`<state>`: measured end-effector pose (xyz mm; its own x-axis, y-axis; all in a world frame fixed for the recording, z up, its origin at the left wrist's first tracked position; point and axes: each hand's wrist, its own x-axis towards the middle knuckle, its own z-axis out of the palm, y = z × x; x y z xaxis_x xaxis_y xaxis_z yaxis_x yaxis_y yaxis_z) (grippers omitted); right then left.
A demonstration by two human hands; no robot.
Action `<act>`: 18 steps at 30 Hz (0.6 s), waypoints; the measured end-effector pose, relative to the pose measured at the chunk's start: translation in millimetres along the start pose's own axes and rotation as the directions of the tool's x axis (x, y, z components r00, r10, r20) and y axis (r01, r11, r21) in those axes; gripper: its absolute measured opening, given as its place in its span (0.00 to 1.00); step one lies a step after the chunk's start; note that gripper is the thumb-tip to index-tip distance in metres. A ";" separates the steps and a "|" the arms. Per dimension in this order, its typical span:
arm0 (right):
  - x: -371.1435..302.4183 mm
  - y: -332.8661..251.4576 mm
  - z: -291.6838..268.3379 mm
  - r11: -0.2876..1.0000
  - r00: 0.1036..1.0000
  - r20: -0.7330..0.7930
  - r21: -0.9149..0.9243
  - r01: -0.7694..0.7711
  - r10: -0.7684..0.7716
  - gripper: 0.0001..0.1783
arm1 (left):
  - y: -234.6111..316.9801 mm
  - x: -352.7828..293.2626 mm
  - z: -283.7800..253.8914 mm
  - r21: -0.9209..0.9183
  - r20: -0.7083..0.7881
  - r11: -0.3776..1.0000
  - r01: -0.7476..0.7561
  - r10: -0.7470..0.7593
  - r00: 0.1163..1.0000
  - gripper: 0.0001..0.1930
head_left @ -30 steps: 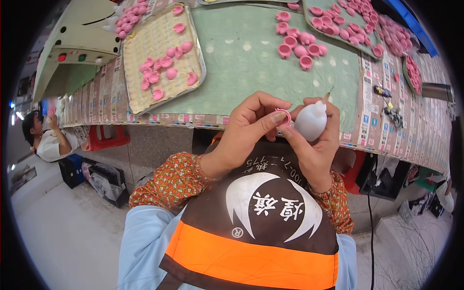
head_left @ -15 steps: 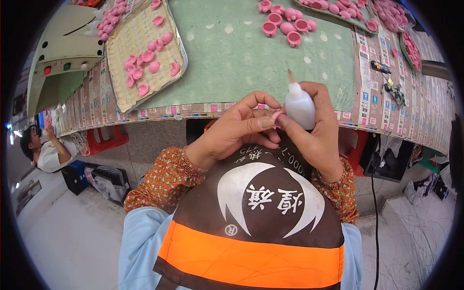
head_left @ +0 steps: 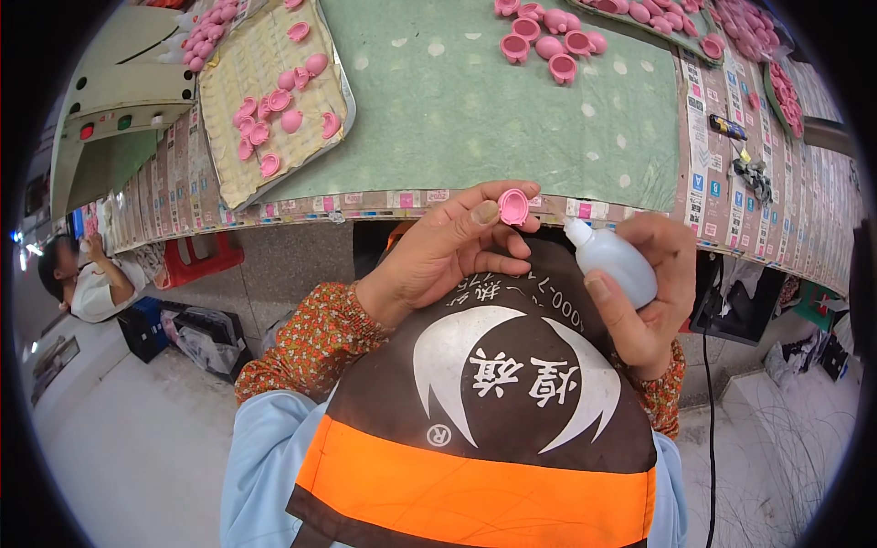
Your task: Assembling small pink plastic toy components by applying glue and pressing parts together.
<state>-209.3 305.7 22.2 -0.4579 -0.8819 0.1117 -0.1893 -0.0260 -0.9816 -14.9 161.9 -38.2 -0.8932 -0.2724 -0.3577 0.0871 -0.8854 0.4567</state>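
Observation:
Between thumb and forefinger, my left hand (head_left: 452, 242) pinches a small pink cup-shaped plastic piece (head_left: 513, 207), its hollow side showing. My right hand (head_left: 653, 283) is wrapped round a whitish squeeze bottle (head_left: 614, 263) with a thin nozzle. The bottle is tilted, and its nozzle points left toward the pink piece without visibly touching it. Both hands are above my dark apron (head_left: 512, 384), at the near edge of the worktable. Beyond them, a cluster of similar pink pieces (head_left: 550, 47) lies on the green mat (head_left: 438, 119).
A cloth-lined tray (head_left: 215, 137) with several pink pieces stands at left, beside a pale machine (head_left: 119, 114) with buttons. More pink pieces fill a tray (head_left: 671, 38) at far right. A dark small tube (head_left: 727, 127) lies on the right. Another person (head_left: 91, 279) sits at far left.
My right hand has moved right and down, away from the left, and the bottle has gone from upright to tilted left. The pink piece now shows its hollow side, held by my left hand alone.

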 end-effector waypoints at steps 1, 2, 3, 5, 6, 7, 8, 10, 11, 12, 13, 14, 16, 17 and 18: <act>0.4 0.3 -4.3 0.989 0.995 0.053 -0.112 0.093 -0.088 0.23 | -0.1 -0.3 0.2 0.004 -0.006 1.000 -0.001 0.001 1.000 0.32; 1.1 -0.1 -6.8 0.957 0.979 0.115 -0.218 0.190 -0.168 0.25 | -0.1 -0.7 0.4 0.008 -0.013 1.000 -0.002 0.003 1.000 0.32; 2.7 -1.2 -6.9 0.948 0.969 0.126 -0.213 0.235 -0.212 0.25 | 0.0 -0.5 0.8 0.013 -0.018 1.000 -0.003 0.004 1.000 0.32; 5.7 -2.4 -5.9 0.926 0.947 0.145 -0.210 0.312 -0.286 0.24 | -0.7 -0.5 1.4 0.016 -0.019 1.000 -0.006 0.007 1.000 0.32; 6.6 -2.7 -5.6 0.914 0.936 0.152 -0.214 0.344 -0.317 0.24 | -1.0 -0.3 1.5 0.017 -0.019 1.000 -0.008 0.009 1.000 0.32; 6.9 -2.6 -5.6 0.903 0.929 0.156 -0.226 0.364 -0.336 0.24 | -1.1 -0.1 1.9 0.020 -0.024 1.000 -0.003 0.003 1.000 0.32; 7.0 -2.7 -5.5 0.892 0.921 0.160 -0.237 0.384 -0.354 0.23 | -1.2 0.1 2.5 0.024 -0.029 1.000 0.002 -0.002 1.000 0.32; 6.7 -3.2 -4.6 0.903 0.928 0.178 -0.232 0.361 -0.326 0.22 | -1.7 0.2 2.4 0.032 -0.035 0.999 0.007 -0.005 0.999 0.32; 6.8 -3.7 -3.9 0.908 0.932 0.188 -0.230 0.350 -0.311 0.22 | -2.2 0.2 1.8 0.037 -0.034 0.999 0.006 -0.005 0.999 0.31; 7.6 -4.3 -2.6 0.904 0.930 0.192 -0.239 0.355 -0.315 0.22 | -2.4 0.3 1.3 0.041 -0.033 0.999 0.006 -0.005 0.999 0.31; 8.6 -5.1 -1.0 0.899 0.928 0.197 -0.248 0.360 -0.318 0.21 | -2.4 0.2 1.3 0.040 -0.035 0.999 0.007 -0.005 0.999 0.31; 9.3 -5.3 0.2 0.895 0.926 0.201 -0.257 0.366 -0.321 0.21 | -2.6 -0.1 1.5 0.038 -0.037 0.999 0.007 -0.006 0.999 0.31; 9.1 -3.9 1.2 0.891 0.926 0.199 -0.267 0.367 -0.321 0.21 | -2.6 -0.2 3.1 0.041 -0.042 0.999 0.012 -0.010 0.999 0.30; 8.9 -3.5 1.5 0.890 0.926 0.198 -0.272 0.367 -0.321 0.21 | -2.4 0.0 4.2 0.045 -0.046 0.999 0.015 -0.013 0.999 0.30; 8.8 -3.2 1.8 0.890 0.926 0.200 -0.272 0.367 -0.321 0.20 | -2.6 -0.2 4.6 0.050 -0.051 0.999 0.016 -0.014 0.999 0.30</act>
<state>-211.2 297.2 26.1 -0.1900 -0.9022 0.3872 -0.5726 -0.2185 -0.7902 -17.1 166.0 -35.5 -0.8708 -0.2789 -0.4049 0.0506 -0.8699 0.4906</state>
